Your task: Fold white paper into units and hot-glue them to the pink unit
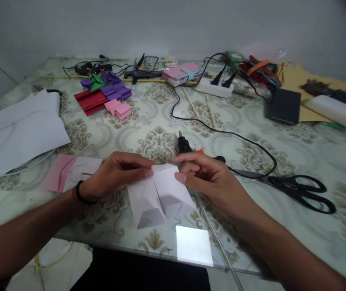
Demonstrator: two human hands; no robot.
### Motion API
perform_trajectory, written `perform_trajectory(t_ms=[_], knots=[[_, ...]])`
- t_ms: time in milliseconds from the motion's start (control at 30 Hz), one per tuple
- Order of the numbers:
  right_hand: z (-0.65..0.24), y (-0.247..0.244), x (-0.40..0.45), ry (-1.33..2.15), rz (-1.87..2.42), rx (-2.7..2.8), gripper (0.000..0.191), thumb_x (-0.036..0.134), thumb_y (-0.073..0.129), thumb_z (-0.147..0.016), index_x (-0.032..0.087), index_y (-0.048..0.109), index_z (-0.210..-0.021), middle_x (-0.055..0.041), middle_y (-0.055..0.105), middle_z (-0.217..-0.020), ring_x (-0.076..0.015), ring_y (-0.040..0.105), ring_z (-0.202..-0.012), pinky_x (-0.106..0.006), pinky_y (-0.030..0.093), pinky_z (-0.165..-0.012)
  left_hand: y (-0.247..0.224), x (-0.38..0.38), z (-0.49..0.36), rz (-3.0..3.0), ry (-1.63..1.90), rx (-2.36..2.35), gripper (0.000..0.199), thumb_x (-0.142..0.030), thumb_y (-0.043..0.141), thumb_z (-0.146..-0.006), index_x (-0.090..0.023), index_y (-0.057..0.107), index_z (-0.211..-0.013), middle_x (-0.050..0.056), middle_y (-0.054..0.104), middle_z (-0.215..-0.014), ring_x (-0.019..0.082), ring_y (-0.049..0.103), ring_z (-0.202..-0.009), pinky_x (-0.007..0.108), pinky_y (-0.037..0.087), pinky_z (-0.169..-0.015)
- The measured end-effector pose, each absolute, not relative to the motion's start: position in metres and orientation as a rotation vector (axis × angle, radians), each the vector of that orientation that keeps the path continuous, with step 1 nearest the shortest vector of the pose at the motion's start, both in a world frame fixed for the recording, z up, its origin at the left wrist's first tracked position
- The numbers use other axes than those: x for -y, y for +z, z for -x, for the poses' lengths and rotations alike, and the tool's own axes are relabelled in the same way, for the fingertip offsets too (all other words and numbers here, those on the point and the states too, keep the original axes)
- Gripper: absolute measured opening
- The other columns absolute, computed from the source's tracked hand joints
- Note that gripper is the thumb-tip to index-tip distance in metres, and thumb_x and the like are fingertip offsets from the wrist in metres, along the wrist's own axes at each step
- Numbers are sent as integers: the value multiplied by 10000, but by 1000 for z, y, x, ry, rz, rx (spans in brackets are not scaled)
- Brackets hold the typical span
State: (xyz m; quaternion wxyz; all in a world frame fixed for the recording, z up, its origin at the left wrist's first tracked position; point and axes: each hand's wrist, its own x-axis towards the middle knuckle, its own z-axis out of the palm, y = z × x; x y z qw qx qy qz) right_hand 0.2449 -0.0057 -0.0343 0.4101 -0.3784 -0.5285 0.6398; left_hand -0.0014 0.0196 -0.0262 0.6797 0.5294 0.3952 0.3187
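A folded white paper (pixel 161 192) with a centre seam and turned-up lower corners is held near the table's front edge. My left hand (pixel 127 171) pinches its upper left corner between thumb and fingers. On the upper right side, my right hand (pixel 203 173) grips the same paper with thumb and bent fingers. Just beyond my right hand is a black glue gun (pixel 184 144), its nozzle pointing away and its body partly hidden. Pink folded paper (pixel 60 171) and white paper (pixel 85 166) lie beside my left wrist.
Black-handled scissors (pixel 303 192) lie at the right. White sheets (pixel 24 129) cover the left side. Red folded paper (pixel 91 101), purple folded paper (pixel 115 89) and a white power strip (pixel 215 87) sit further back. A black cable (pixel 221 130) crosses the table.
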Motion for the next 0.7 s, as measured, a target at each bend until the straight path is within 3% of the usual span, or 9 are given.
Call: perform_trajectory(t_ms=[267,500,700], knots=[[-247,-33,9,1621,1031,1275,73,309,756,-899,255,784,-940,28,601,-700,-84,481,-599,-217,347,-539,-28,-20,5,-1354,651,-690,181,-170,753,-888,-286,854,-984,21,766,-937,107,647,-815,189,481,-701],[-242,-26,11,1454,1093,1470,123,290,654,-937,199,735,-921,9,617,-725,-107,502,-637,-234,372,-562,-24,-19,2,-1428,630,-756,123,-251,744,-909,-219,831,-989,42,751,-964,125,651,-858,202,491,-733],[-234,-31,13,1408,1199,1540,134,324,747,-878,215,674,-906,14,595,-783,-120,528,-680,-251,427,-612,-28,-13,-6,-1444,645,-859,89,-238,772,-871,-170,791,-926,42,740,-890,129,659,-818,216,514,-726]])
